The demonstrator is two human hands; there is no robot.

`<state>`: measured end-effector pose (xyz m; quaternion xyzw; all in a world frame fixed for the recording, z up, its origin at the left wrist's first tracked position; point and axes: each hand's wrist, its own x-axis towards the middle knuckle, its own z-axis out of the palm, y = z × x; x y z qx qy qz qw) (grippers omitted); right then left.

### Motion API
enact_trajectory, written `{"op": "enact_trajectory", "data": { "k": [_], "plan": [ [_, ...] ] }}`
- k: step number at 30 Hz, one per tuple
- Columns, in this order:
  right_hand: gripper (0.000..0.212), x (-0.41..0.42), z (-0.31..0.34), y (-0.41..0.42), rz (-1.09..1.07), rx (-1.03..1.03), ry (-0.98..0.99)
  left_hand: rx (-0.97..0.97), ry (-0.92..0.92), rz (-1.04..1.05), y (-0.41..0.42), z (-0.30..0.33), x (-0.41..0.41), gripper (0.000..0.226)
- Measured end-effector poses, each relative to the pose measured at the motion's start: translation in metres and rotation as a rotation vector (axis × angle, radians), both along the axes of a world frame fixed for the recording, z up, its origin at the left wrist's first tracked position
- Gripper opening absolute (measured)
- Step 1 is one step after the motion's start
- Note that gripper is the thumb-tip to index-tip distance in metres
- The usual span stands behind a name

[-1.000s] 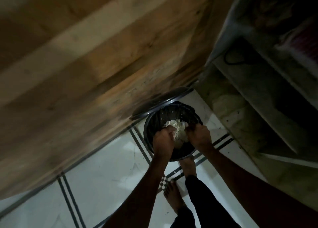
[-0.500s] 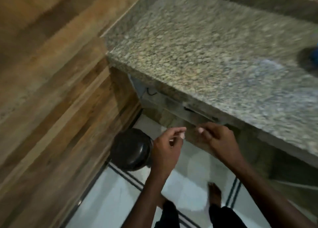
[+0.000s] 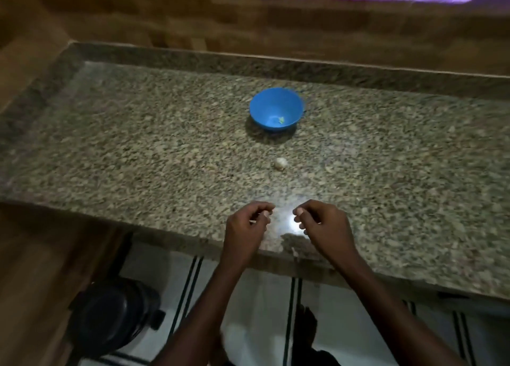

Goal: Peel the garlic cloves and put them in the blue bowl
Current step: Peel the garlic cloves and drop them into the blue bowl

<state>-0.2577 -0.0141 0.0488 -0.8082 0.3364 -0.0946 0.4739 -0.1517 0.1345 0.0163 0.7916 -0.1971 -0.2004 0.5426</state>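
Both hands have come up from the black bin on the floor, where a second ago they were pressed into a pale heap, and now hover over the near edge of the granite counter (image 3: 138, 144). One garlic clove (image 3: 281, 163) lies alone on the stone, just in front of the blue bowl (image 3: 276, 108) and apart from it, well ahead of both hands. Inside the bowl a small greenish scrap (image 3: 281, 120) sits near the bottom. Nearer the camera, the left hand (image 3: 245, 229) and right hand (image 3: 323, 224) face each other with a gap between them; the fingers of each are loosely curled toward the thumb, and neither appears to hold anything, though the dim light and blur make that hard to confirm. A bright glare spot (image 3: 292, 222) shines on the counter between them. Below the counter's edge, the black bin (image 3: 110, 321) stands on the pale tiled floor (image 3: 256, 310) to the left, beside a wooden panel (image 3: 41, 282).
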Motion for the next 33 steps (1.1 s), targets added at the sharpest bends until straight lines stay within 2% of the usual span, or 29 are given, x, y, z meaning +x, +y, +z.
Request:
{"op": "enact_trajectory", "data": {
  "k": [6, 10, 12, 17, 21, 25, 30, 33],
  "plan": [
    [0.01, 0.01, -0.024, -0.073, -0.035, -0.176, 0.171, 0.257, -0.299, -0.103, -0.074, -0.037, 0.036, 0.026],
    [0.033, 0.043, -0.045, -0.114, -0.14, -0.339, 0.228, 0.469, -0.554, -0.227, -0.093, -0.059, 0.055, 0.035],
    [0.033, 0.061, -0.053, -0.131, -0.122, -0.379, 0.299, 0.477, -0.605, -0.253, -0.093, -0.063, 0.059, 0.034],
    [0.01, 0.096, -0.057, -0.16, -0.067, -0.421, 0.395, 0.353, -0.466, -0.149, -0.093, -0.057, 0.088, 0.027],
    [0.011, 0.15, -0.024, -0.168, -0.111, -0.402, 0.164, 0.3, -0.435, -0.072, -0.096, -0.052, 0.116, 0.023],
    [0.009, 0.221, 0.004, -0.167, -0.05, -0.424, -0.024, 0.252, -0.376, -0.045, -0.103, -0.056, 0.128, 0.025],
    [0.015, 0.282, -0.002, -0.168, 0.107, -0.523, 0.142, 0.236, -0.32, -0.203, -0.121, -0.054, 0.134, 0.049],
    [0.022, 0.275, -0.005, -0.168, 0.086, -0.528, 0.105, 0.263, -0.339, -0.246, -0.132, -0.056, 0.135, 0.04]
  ]
}}
